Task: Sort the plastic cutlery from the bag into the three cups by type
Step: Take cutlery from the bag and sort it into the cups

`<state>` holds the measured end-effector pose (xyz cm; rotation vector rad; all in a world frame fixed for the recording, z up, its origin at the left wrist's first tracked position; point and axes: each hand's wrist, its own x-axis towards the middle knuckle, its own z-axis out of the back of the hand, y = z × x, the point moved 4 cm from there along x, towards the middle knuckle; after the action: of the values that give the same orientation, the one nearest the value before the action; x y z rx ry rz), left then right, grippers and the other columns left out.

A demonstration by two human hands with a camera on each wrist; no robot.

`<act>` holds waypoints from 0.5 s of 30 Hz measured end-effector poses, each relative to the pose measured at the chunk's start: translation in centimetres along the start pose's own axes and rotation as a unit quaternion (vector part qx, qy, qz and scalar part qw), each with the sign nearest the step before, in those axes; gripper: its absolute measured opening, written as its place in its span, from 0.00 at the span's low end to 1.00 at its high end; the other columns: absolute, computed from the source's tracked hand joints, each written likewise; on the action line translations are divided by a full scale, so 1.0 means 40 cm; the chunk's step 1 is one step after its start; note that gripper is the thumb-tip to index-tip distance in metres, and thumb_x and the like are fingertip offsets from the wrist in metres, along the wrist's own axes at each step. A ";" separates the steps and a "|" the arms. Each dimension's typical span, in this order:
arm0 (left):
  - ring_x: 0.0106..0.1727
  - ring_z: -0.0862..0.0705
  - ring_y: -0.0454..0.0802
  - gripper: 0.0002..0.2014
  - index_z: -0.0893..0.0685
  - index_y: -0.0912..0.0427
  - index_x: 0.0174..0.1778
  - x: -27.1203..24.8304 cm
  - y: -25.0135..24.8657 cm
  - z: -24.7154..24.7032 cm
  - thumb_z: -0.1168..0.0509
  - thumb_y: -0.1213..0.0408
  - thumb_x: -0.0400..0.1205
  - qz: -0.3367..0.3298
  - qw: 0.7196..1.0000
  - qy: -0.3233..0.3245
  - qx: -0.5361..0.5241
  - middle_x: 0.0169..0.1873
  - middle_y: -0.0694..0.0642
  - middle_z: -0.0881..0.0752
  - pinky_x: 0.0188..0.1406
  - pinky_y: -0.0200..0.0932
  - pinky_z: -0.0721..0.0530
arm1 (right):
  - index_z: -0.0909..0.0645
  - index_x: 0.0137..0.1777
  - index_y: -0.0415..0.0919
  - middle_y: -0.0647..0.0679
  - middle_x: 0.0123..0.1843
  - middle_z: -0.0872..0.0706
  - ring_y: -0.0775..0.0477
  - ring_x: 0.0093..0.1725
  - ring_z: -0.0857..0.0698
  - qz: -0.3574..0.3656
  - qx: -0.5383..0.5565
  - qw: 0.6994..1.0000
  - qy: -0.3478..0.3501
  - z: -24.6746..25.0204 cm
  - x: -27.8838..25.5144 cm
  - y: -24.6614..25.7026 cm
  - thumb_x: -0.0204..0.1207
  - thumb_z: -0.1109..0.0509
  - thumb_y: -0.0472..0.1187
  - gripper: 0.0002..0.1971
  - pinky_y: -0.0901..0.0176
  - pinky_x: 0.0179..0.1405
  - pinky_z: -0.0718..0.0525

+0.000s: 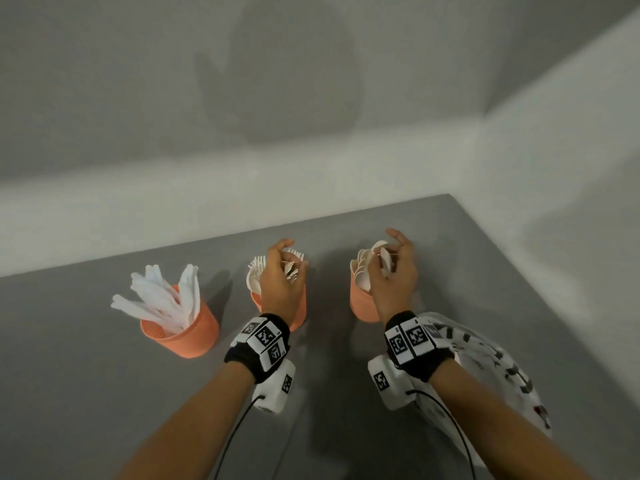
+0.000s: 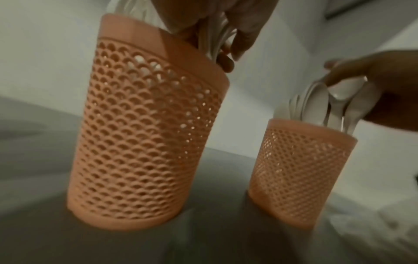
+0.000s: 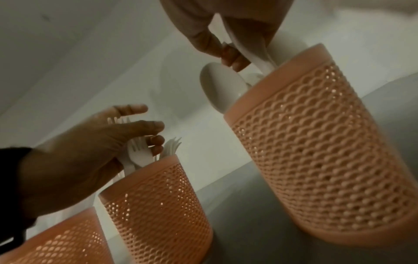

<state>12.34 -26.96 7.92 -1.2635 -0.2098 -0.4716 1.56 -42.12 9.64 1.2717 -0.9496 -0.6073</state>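
Observation:
Three orange perforated cups stand in a row on the grey table. The left cup (image 1: pixel 180 336) holds white knives (image 1: pixel 166 299). Over the middle cup (image 1: pixel 299 308) my left hand (image 1: pixel 289 268) curls round a bunch of white forks (image 3: pixel 138 151) standing in it. My right hand (image 1: pixel 386 261) pinches white spoons (image 2: pixel 321 103) at the rim of the right cup (image 1: pixel 360 304). In the right wrist view a spoon handle (image 3: pixel 251 51) lies between the fingers, above the right cup (image 3: pixel 328 151). The bag (image 1: pixel 491 362) lies behind my right wrist.
The table (image 1: pixel 86 393) ends at a white wall behind the cups and at its right edge (image 1: pixel 540 306). Cables run from both wrist cameras toward me. Bare grey surface lies in front of the cups.

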 end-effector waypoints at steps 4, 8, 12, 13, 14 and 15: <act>0.45 0.19 0.52 0.13 0.21 0.67 0.61 -0.002 0.008 -0.018 0.37 0.72 0.80 -0.078 0.989 0.083 0.096 0.44 0.60 0.18 0.49 0.34 0.25 | 0.15 0.54 0.36 0.47 0.51 0.20 0.46 0.51 0.21 0.086 -0.146 0.984 0.056 -0.010 0.003 -0.016 0.70 0.41 0.27 0.17 0.84 0.49 0.30; 0.48 0.20 0.50 0.10 0.16 0.66 0.53 0.002 0.008 -0.018 0.39 0.67 0.81 -0.185 0.963 0.108 0.165 0.47 0.62 0.16 0.49 0.34 0.26 | 0.15 0.58 0.39 0.55 0.48 0.25 0.47 0.49 0.24 0.100 -0.199 0.971 0.084 -0.024 0.004 -0.018 0.67 0.44 0.30 0.22 0.75 0.48 0.31; 0.38 0.16 0.55 0.12 0.15 0.63 0.39 0.016 0.004 -0.001 0.39 0.60 0.80 -0.277 0.927 0.071 0.241 0.38 0.58 0.14 0.37 0.46 0.18 | 0.15 0.54 0.41 0.56 0.48 0.26 0.43 0.48 0.21 0.121 -0.227 0.963 0.077 -0.032 0.007 -0.028 0.74 0.45 0.44 0.18 0.52 0.49 0.20; 0.35 0.14 0.57 0.15 0.14 0.63 0.36 0.019 0.001 0.004 0.40 0.58 0.81 -0.301 0.910 0.064 0.280 0.36 0.58 0.13 0.43 0.46 0.20 | 0.15 0.52 0.41 0.55 0.48 0.25 0.42 0.48 0.21 0.124 -0.240 0.960 0.074 -0.033 0.007 -0.030 0.76 0.44 0.46 0.18 0.48 0.50 0.19; 0.36 0.13 0.57 0.18 0.13 0.62 0.35 0.022 -0.006 0.011 0.42 0.57 0.81 -0.310 0.893 0.060 0.322 0.36 0.57 0.12 0.51 0.48 0.24 | 0.15 0.51 0.40 0.52 0.48 0.23 0.41 0.48 0.21 0.125 -0.254 0.956 0.071 -0.033 0.007 -0.030 0.77 0.44 0.47 0.18 0.44 0.50 0.19; 0.39 0.12 0.56 0.18 0.12 0.61 0.36 0.025 -0.010 0.015 0.43 0.58 0.81 -0.311 0.877 0.052 0.361 0.37 0.56 0.11 0.59 0.52 0.28 | 0.15 0.51 0.39 0.47 0.48 0.20 0.39 0.48 0.20 0.128 -0.276 0.950 0.069 -0.033 0.006 -0.028 0.77 0.46 0.47 0.19 0.43 0.51 0.19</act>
<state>13.09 -26.69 8.87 -0.4043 -0.6480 -0.9089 2.94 -41.88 8.58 0.6673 -0.7408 -0.5224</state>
